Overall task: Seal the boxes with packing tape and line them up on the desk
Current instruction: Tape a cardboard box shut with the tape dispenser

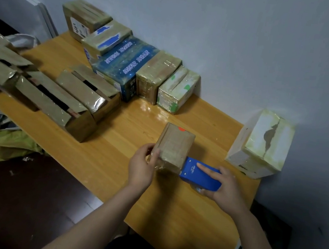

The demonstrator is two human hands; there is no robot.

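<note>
Left hand (142, 167) gripping small box (174, 147), right hand (221, 186) holding tape dispenser (199, 176) near desk (177, 216) edge

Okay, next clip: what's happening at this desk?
A person is taping up a small brown box near the front of the wooden desk. The left hand grips the box at its near end, while the right hand holds a blue tape dispenser against the box's right side. Five wrapped boxes stand in a row along the wall, and a white box sits apart at the right. Several brown boxes on the left have their flaps open.
</note>
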